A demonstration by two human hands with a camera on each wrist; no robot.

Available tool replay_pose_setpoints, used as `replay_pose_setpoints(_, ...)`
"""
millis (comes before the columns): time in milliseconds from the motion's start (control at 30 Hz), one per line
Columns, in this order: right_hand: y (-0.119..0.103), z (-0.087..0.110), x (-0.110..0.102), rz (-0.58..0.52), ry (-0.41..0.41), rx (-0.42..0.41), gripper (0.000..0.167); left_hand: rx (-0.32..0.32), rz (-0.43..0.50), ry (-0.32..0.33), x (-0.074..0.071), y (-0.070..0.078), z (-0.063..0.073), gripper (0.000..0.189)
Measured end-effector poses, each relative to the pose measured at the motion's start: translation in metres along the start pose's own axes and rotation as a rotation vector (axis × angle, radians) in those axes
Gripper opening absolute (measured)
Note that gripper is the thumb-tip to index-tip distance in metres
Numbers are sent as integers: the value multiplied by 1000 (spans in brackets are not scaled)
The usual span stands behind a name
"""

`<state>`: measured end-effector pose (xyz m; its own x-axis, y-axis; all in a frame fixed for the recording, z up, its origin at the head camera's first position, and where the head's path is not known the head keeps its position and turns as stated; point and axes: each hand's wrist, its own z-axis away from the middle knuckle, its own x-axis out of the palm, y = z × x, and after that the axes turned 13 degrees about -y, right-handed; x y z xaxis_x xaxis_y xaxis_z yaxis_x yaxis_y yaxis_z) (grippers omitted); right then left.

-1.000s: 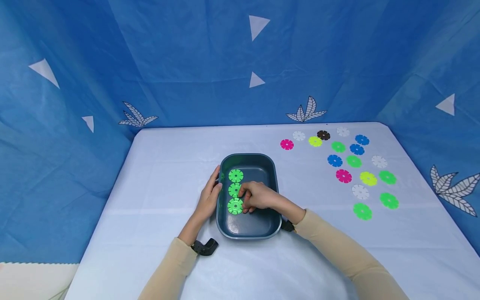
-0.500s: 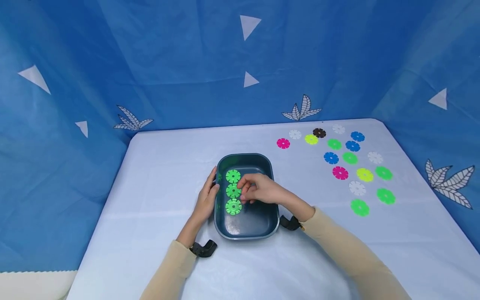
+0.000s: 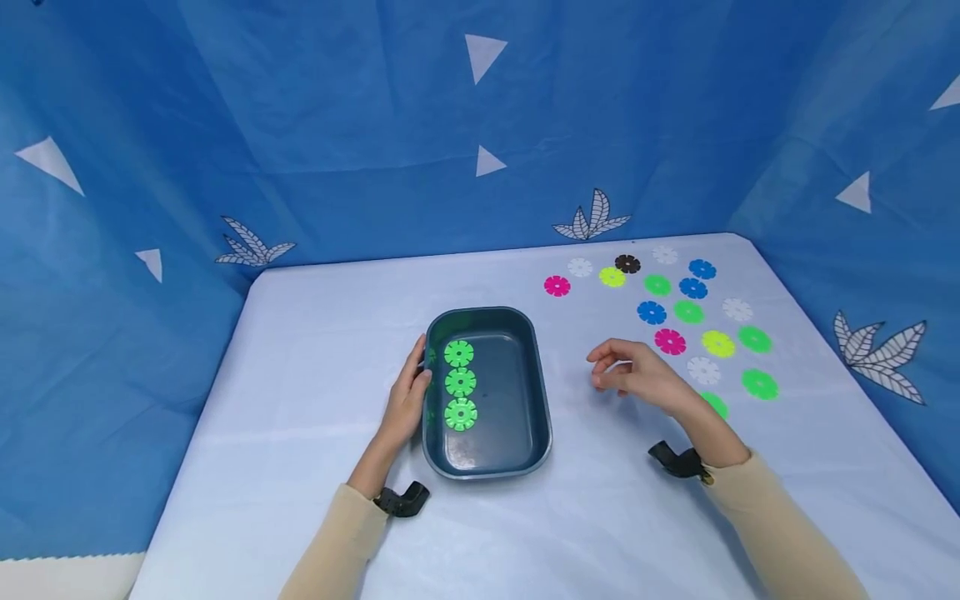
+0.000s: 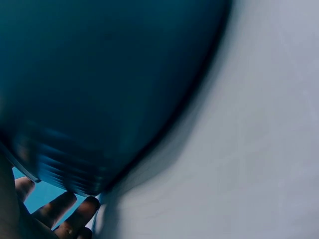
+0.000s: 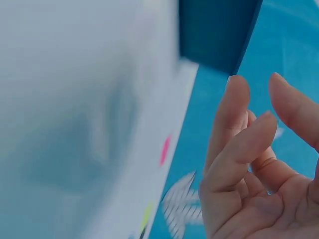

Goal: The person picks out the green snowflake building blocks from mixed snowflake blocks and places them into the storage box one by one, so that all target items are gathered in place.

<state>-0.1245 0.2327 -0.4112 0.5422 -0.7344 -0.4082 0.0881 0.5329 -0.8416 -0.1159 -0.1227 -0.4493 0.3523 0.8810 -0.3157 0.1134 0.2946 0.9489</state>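
My left hand [image 3: 406, 402] rests against the left wall of a dark teal plastic bin [image 3: 542, 421], its fingers lying fairly straight along the outside. In the left wrist view, fingertips [image 4: 82, 211] touch the bin's side. Inside the bin, along its left side, three green notched discs lie in a column: a far disc [image 3: 459, 353], a middle disc [image 3: 461, 382] and a near disc [image 3: 461, 414]. To the right of the bin, my right hand [image 3: 641, 373] hovers over the table with fingers loosely bent and nothing between them; the right wrist view shows the bare fingers [image 5: 239, 149] too.
On the right of the white-covered table [image 3: 315, 350] several notched discs are spread out, among them a pink disc [image 3: 670, 342], a blue disc [image 3: 652, 312], a yellow disc [image 3: 718, 343] and a brown disc [image 3: 627, 264]. Blue cloth [image 3: 360, 125] surrounds the table's back and sides.
My right hand has left the inside of the bin and moved right, over the table. The three green discs stay in the bin, and my left hand stays at its wall. The head view has shifted slightly.
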Motion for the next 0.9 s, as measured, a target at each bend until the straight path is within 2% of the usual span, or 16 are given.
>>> replay_pose_setpoints(167,30,34,-23,7,72,73,43,3,7,-6,0,-2,1,54)
replay_pose_setpoints(467,72,87,-61,37,259,169,57,0,20,-13,-1,0,0,54)
replay_pose_setpoints(700,97,101,-70,41,288,283,66,5,19,-17,-1,-1,0,54)
replay_pose_setpoints(900,111,104,-68,46,282,329,69,3,17,-20,-1,-3,0,54)
